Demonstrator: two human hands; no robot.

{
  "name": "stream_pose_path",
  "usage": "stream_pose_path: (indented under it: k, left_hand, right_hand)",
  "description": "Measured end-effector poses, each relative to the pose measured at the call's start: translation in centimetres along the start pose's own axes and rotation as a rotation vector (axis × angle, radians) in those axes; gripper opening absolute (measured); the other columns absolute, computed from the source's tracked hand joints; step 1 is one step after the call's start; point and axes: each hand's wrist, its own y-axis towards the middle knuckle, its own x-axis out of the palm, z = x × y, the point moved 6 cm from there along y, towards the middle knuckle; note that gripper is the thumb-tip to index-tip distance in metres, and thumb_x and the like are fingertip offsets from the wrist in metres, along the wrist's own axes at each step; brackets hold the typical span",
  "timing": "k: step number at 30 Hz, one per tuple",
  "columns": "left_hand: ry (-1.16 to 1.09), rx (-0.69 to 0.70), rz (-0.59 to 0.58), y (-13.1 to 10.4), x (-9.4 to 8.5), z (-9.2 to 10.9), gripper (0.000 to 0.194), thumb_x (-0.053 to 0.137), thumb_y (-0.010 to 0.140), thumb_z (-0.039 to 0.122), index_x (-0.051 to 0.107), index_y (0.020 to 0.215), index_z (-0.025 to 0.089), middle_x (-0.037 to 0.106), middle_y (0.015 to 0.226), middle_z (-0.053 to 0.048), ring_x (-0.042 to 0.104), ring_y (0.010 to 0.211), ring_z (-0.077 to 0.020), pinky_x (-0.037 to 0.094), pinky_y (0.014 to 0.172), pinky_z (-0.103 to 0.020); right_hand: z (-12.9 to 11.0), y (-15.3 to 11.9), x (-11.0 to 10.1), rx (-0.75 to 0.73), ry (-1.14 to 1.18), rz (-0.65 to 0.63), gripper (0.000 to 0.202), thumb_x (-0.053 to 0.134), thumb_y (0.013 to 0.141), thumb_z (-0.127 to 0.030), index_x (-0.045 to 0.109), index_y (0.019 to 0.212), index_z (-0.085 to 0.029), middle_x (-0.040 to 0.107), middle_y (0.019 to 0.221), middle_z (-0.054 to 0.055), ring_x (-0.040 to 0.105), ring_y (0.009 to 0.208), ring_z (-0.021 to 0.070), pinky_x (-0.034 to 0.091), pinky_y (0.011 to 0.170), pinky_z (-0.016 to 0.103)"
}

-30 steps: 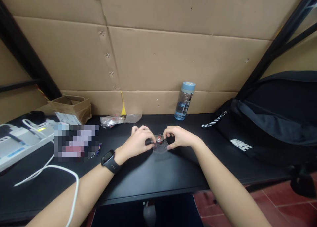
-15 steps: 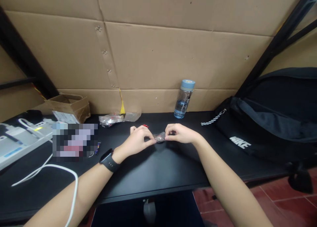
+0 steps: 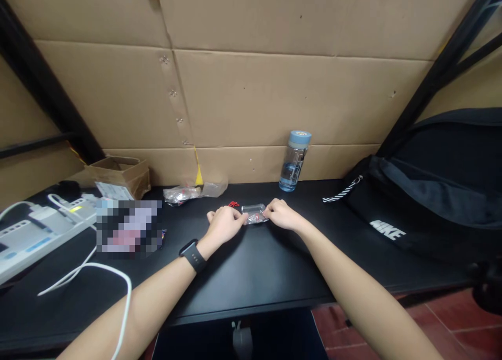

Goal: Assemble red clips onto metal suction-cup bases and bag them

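Observation:
A small clear plastic packet (image 3: 255, 214) with something reddish inside lies on the black table, stretched between my two hands. My left hand (image 3: 225, 224), below a black wristwatch, pinches the packet's left end between thumb and finger. On its right end, my right hand (image 3: 281, 214) is closed in a pinch. Just behind my left hand shows a red cord (image 3: 234, 204), partly hidden by the fingers. What exactly sits inside the packet is too small to tell.
Behind stand a blue-lidded water bottle (image 3: 295, 161) and more clear plastic packaging (image 3: 182, 194). At left are an open cardboard box (image 3: 121, 176), a white power strip (image 3: 23, 250) and a white cable (image 3: 105, 266) crossing my left forearm. A black backpack (image 3: 423, 208) fills the right side.
The packet, bunched up before, now lies flatter and more spread out between my fingers. More of the red cord shows behind my left hand. The view has shifted slightly.

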Motion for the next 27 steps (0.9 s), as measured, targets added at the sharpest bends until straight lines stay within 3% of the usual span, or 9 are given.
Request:
stream_pose_path:
  k: [3, 7, 10, 12, 15, 18, 24, 27]
  left_hand:
    - [0.036, 0.052, 0.049, 0.0, 0.2, 0.2, 0.043, 0.055, 0.091, 0.051, 0.077, 0.063, 0.027, 0.075, 0.07, -0.005, 0.067, 0.091, -0.0279, 0.032, 0.094, -0.047]
    - [0.076, 0.139, 0.104, -0.2, 0.3, 0.4, 0.047, 0.054, 0.092, 0.049, 0.072, 0.058, 0.023, 0.072, 0.068, -0.007, 0.064, 0.088, -0.0285, 0.033, 0.09, -0.047]
    - [0.101, 0.162, 0.144, -0.2, 0.4, 0.4, 0.047, 0.055, 0.092, 0.048, 0.067, 0.056, 0.021, 0.07, 0.067, -0.008, 0.062, 0.091, -0.0301, 0.033, 0.087, -0.047]
    - [0.11, 0.17, 0.19, -0.2, 0.2, 0.4, 0.041, 0.058, 0.092, 0.046, 0.067, 0.062, 0.02, 0.07, 0.072, -0.007, 0.06, 0.092, -0.029, 0.033, 0.087, -0.046]
    - [0.1, 0.249, 0.242, -0.4, 0.0, 0.9, 0.019, 0.061, 0.093, 0.037, 0.072, 0.087, 0.023, 0.072, 0.095, -0.006, 0.057, 0.101, -0.0265, 0.033, 0.087, -0.043]
    - [0.113, 0.399, 0.209, -0.7, 0.3, 1.7, 0.021, 0.055, 0.098, 0.03, 0.074, 0.109, 0.032, 0.069, 0.116, -0.004, 0.051, 0.116, -0.0262, 0.033, 0.089, -0.043]
    - [0.215, 0.464, 0.156, -1.2, 0.4, 2.0, 0.029, 0.05, 0.101, 0.029, 0.076, 0.11, 0.029, 0.068, 0.117, -0.007, 0.045, 0.12, -0.0293, 0.035, 0.091, -0.046]
    - [0.259, 0.479, 0.143, -1.3, 0.2, 2.2, 0.028, 0.05, 0.1, 0.029, 0.078, 0.105, 0.028, 0.068, 0.116, -0.007, 0.046, 0.118, -0.0292, 0.035, 0.091, -0.046]
  right_hand:
    - [-0.1, -0.2, 0.3, 0.126, -0.063, 0.006, 0.028, 0.059, 0.086, -0.031, 0.068, 0.062, -0.019, 0.07, 0.076, 0.008, 0.064, 0.08, 0.0218, 0.04, 0.066, 0.028]
    - [-0.4, -0.3, 0.0, 0.112, -0.143, 0.128, 0.024, 0.068, 0.083, -0.037, 0.07, 0.065, -0.022, 0.071, 0.085, 0.01, 0.063, 0.089, 0.0265, 0.042, 0.073, 0.034]
    - [-0.2, -0.3, -0.3, 0.048, -0.162, 0.239, 0.013, 0.073, 0.081, -0.034, 0.071, 0.087, -0.023, 0.068, 0.099, 0.009, 0.059, 0.097, 0.0278, 0.043, 0.081, 0.038]
    - [-0.4, -0.3, -0.4, -0.064, -0.149, 0.276, 0.027, 0.074, 0.08, -0.028, 0.068, 0.106, -0.024, 0.065, 0.106, 0.008, 0.056, 0.1, 0.0258, 0.043, 0.085, 0.037]
    - [-1.4, -0.5, -0.5, -0.28, -0.16, 0.247, 0.036, 0.072, 0.084, -0.02, 0.069, 0.119, -0.027, 0.062, 0.115, 0.007, 0.052, 0.104, 0.024, 0.042, 0.089, 0.036]
    - [-2.1, -0.8, -0.3, -0.383, -0.216, 0.159, 0.032, 0.065, 0.091, -0.016, 0.076, 0.117, -0.031, 0.064, 0.117, 0.006, 0.051, 0.105, 0.0243, 0.04, 0.09, 0.037]
    - [-1.8, -0.8, -0.1, -0.375, -0.23, 0.078, 0.053, 0.055, 0.086, -0.003, 0.077, 0.12, -0.037, 0.066, 0.116, 0.005, 0.053, 0.103, 0.0239, 0.04, 0.092, 0.039]
    - [-1.6, -0.7, -0.1, -0.344, -0.253, 0.057, 0.051, 0.056, 0.084, -0.005, 0.079, 0.116, -0.037, 0.067, 0.116, 0.006, 0.053, 0.104, 0.0257, 0.04, 0.09, 0.04]
